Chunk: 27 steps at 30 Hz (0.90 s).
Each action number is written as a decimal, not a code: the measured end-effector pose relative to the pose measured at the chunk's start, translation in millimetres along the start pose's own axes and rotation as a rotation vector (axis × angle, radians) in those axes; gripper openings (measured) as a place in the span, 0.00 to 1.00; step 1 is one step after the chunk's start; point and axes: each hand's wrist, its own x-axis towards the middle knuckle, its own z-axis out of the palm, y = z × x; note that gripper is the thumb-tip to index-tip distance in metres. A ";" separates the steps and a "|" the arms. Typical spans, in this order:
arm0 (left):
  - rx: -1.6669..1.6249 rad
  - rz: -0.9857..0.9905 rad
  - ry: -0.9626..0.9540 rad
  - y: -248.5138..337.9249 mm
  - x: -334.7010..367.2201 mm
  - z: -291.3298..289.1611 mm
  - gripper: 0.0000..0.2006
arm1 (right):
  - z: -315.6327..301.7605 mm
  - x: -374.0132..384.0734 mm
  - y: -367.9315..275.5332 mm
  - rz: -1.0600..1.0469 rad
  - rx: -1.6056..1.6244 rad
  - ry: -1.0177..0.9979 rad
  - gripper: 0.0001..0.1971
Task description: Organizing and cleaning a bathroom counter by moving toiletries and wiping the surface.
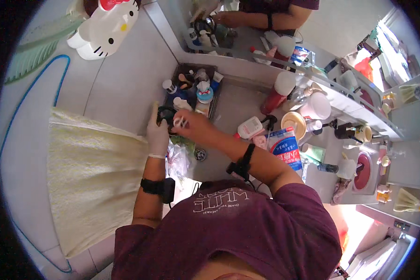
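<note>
My left hand [157, 136], in a thin white glove, is raised over the left end of the counter. Its fingers close on a black, rounded object [166, 113] whose kind I cannot make out. My right hand [194, 126] reaches across from the right, fingers curled round a small white thing [179, 122], close beside the black object. Just behind both hands stands a dark tray [213, 105] of small items. In it are a dark blue bottle with a white cap [170, 87], a light-blue jar [204, 94] and a blue-and-white tube [216, 80].
A pale yellow towel [93, 182] hangs on the left wall beside a blue hanger [37, 88] and a white cat-shaped holder [107, 35]. Rightward stand a white bottle [250, 127], a red bottle [277, 93], a blue-and-white packet [286, 148] and tubs. A mirror [331, 28] runs behind.
</note>
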 end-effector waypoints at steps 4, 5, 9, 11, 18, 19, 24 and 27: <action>-0.221 -0.103 -0.061 13.9 0.1 6.3 0.28 | -11.7 13.5 5.5 -0.089 -0.186 0.221 0.14; -0.200 -0.093 -0.057 7.5 0.4 10.1 0.28 | -8.8 17.2 9.1 -0.158 -0.275 0.256 0.13; -0.162 -0.049 -0.127 -19.6 4.6 6.2 0.25 | 25.5 19.3 -1.2 -0.168 -0.312 0.146 0.13; -0.233 0.056 -0.113 -36.6 5.5 9.1 0.24 | 47.8 24.7 13.7 -0.164 -0.276 0.038 0.13; -0.215 -0.064 -0.175 3.1 -4.1 -1.4 0.22 | 35.6 32.6 34.7 -0.248 -0.242 -0.202 0.18; -0.194 -0.101 -0.165 17.7 -5.5 -0.9 0.22 | 31.4 32.7 50.1 -0.159 0.164 -0.182 0.19; -0.070 -0.064 -0.014 -2.7 0.9 3.9 0.22 | -60.3 5.0 4.6 0.020 -0.022 -0.253 0.24; -0.027 -0.039 -0.045 10.9 1.5 3.1 0.22 | -87.5 -18.0 58.9 0.095 -0.856 -0.489 0.24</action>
